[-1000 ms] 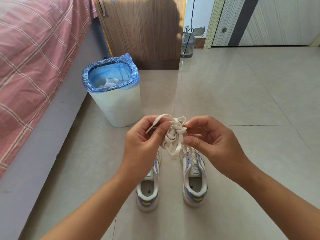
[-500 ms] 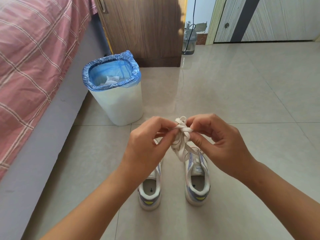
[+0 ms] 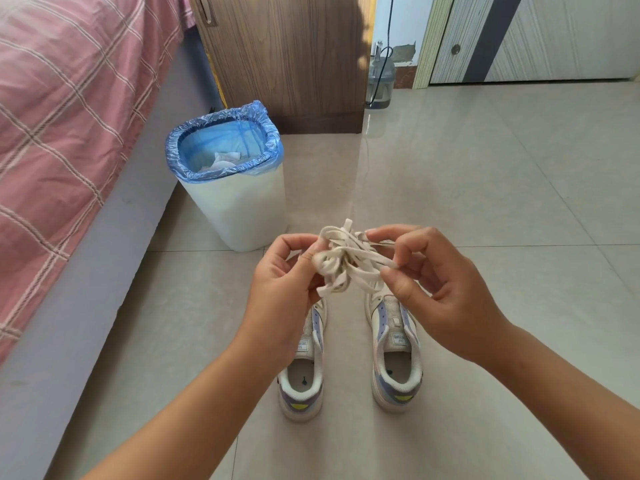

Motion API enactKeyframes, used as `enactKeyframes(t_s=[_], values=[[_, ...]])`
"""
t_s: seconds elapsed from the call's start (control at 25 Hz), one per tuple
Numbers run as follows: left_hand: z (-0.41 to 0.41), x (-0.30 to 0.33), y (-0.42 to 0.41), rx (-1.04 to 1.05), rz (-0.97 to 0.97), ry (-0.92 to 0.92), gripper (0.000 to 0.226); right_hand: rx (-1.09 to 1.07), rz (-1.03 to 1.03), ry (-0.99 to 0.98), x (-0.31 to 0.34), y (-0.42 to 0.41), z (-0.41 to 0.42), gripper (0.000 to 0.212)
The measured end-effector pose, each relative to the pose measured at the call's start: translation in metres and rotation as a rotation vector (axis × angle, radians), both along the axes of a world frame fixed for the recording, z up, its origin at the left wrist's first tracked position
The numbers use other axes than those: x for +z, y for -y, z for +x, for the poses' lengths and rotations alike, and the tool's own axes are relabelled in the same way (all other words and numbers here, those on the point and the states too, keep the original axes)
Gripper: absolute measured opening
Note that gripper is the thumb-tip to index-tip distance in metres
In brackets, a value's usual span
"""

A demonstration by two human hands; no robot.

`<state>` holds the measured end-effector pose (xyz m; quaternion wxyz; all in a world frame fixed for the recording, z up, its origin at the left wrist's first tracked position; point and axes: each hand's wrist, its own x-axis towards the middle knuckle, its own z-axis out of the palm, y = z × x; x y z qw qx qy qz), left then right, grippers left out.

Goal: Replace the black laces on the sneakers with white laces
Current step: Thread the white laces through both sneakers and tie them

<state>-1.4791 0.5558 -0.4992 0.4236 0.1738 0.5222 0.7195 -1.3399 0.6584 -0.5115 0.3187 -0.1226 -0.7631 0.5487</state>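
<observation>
Laces in a knot, both hands picking above the sneakers [image 3: 349, 351].

Left hand [image 3: 280, 292] pinches the bundle of white laces [image 3: 346, 261] steady while right hand [image 3: 446, 292] nips a loose strand, likely to tease it free; sneakers wait unlaced, just below the bundle.

Left hand [image 3: 280, 289] and right hand [image 3: 446, 292] pinch bundled white laces [image 3: 346, 261] above sneakers [image 3: 394, 355]; bin [image 3: 239, 209] far left.
</observation>
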Motion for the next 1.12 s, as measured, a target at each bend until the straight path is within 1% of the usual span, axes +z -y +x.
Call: enactKeyframes(t_s=[0.12, 0.16, 0.24, 0.32, 0.36, 0.4, 0.44, 0.52, 0.56, 0.6, 0.68, 0.72, 0.84, 0.96, 1.04, 1.12], values=[[0.0, 0.0, -0.002, 0.008, -0.007, 0.098, 0.001, -0.024, -0.039, -0.007, -0.003, 0.0, 0.0, 0.009], [0.0, 0.001, -0.002, -0.018, 0.001, 0.135, 0.003, -0.022, -0.067, -0.014, -0.003, 0.0, 0.0, 0.01], [0.0, 0.002, -0.002, -0.106, 0.019, 0.18, 0.021, -0.02, -0.092, -0.027, -0.003, 0.001, 0.0, 0.011], [-0.001, 0.001, -0.001, -0.168, 0.006, 0.131, 0.039, -0.035, -0.146, -0.027, -0.001, 0.003, -0.002, 0.011], [-0.001, 0.001, -0.001, -0.177, -0.009, 0.091, 0.044, -0.045, -0.209, -0.032, 0.001, 0.003, -0.002, 0.01], [-0.001, 0.001, -0.001, -0.172, -0.023, 0.071, 0.044, -0.052, -0.302, -0.045, 0.003, 0.003, -0.004, 0.008], [-0.002, 0.001, -0.002, -0.156, -0.026, 0.08, 0.038, -0.058, -0.423, -0.066, 0.006, 0.004, -0.005, 0.007], [-0.004, -0.001, -0.006, -0.1, -0.02, 0.168, 0.024, -0.064, -0.704, -0.119, 0.009, 0.003, -0.009, 0.011], [-0.006, -0.003, -0.007, -0.07, -0.023, 0.229, 0.021, -0.067, -0.82, -0.14, 0.009, 0.002, -0.011, 0.014], [-0.008, -0.005, -0.009, -0.045, -0.031, 0.281, 0.023, -0.066, -0.898, -0.154, 0.009, 0.003, -0.012, 0.015], [-0.011, -0.011, -0.01, -0.028, -0.051, 0.35, 0.033, -0.06, -0.957, -0.162, 0.007, 0.005, -0.014, 0.01], [-0.012, -0.014, -0.01, -0.022, -0.054, 0.385, 0.033, -0.063, -0.969, -0.161, 0.006, 0.006, -0.014, 0.009], [-0.017, -0.019, -0.009, 0.012, -0.029, 0.484, 0.018, -0.098, -1.035, -0.178, 0.005, 0.003, -0.013, 0.01], [-0.02, -0.018, -0.008, 0.019, 0.033, 0.477, 0.014, -0.137, -1.159, -0.223, 0.004, -0.007, -0.014, 0.01], [-0.024, -0.018, -0.007, 0.017, 0.05, 0.462, 0.017, -0.148, -1.225, -0.265, 0.003, -0.012, -0.014, 0.009], [-0.03, -0.017, -0.006, 0.027, 0.081, 0.475, 0.024, -0.164, -1.247, -0.292, 0.001, -0.017, -0.013, 0.008]])
